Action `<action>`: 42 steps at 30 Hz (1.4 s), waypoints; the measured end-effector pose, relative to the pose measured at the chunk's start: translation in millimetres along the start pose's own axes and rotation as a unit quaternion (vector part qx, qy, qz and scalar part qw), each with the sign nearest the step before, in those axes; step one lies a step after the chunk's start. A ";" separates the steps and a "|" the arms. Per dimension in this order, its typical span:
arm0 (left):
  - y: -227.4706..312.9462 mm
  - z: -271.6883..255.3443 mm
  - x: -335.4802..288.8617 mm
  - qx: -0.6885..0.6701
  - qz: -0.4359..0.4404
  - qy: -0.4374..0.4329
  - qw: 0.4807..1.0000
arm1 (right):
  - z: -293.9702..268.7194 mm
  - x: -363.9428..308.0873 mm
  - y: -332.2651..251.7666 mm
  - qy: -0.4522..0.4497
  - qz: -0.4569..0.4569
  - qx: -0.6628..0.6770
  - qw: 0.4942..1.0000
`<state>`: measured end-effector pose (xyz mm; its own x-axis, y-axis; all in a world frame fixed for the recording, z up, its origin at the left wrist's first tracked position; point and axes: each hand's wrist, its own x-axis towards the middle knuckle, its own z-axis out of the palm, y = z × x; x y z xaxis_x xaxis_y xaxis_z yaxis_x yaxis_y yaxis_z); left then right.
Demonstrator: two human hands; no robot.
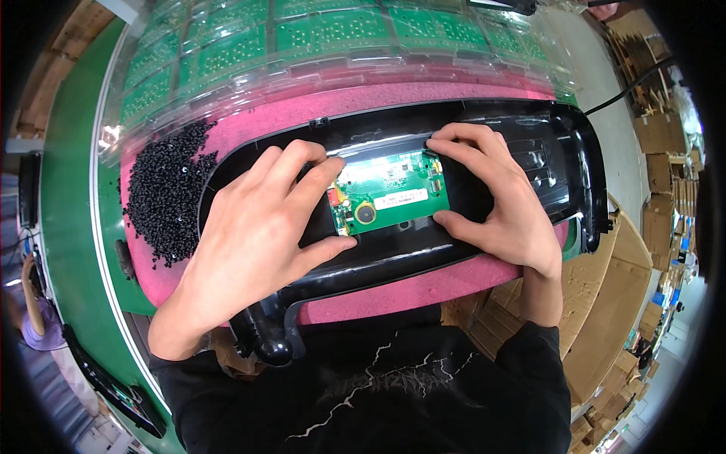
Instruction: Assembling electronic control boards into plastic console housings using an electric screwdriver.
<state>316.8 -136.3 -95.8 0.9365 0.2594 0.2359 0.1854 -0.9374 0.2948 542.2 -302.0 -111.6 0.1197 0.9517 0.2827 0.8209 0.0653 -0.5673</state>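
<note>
A green circuit board (401,215) lies inside a long black plastic housing (363,266), with a white label and a round dark part on its face. My left hand (261,212) grips its left edge, the fingertips at the upper corner and the thumb at the lower one. At the right edge, my right hand (499,193) holds the board the same way, fingers above and thumb below. The housing rests on a pink foam mat (408,293), its rounded stub pointing toward me at the lower left. Whatever lies under the board is hidden.
A heap of small black screws (168,193) covers the mat's left part. Behind the mat, clear plastic trays (318,72) hold several green boards. Cardboard boxes (590,303) stand at the right, and a black cable (631,87) runs off there. Another person (44,321) is at far left.
</note>
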 end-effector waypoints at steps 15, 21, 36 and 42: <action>-21.6 -11.4 -14.6 -0.045 0.018 0.194 0.980 | -19.8 -2.5 -121.2 0.019 -0.262 -0.218 0.940; -60.3 -29.2 -24.2 0.156 -0.115 0.122 0.973 | -5.1 -43.1 -162.8 0.066 -0.348 -0.240 0.904; -76.9 -8.8 -31.7 0.063 -0.095 0.095 0.989 | -9.8 116.3 -112.6 0.106 -0.191 -0.284 0.934; -76.1 -1.2 -23.4 0.104 -0.057 0.106 0.987 | -50.7 154.0 76.3 0.108 0.173 -0.282 0.937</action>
<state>280.4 -70.8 -122.7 0.8274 0.3873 0.4067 0.3630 -0.9214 0.1391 651.6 -165.7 -72.1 0.4933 0.7998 0.3420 0.8696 -0.4632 -0.1713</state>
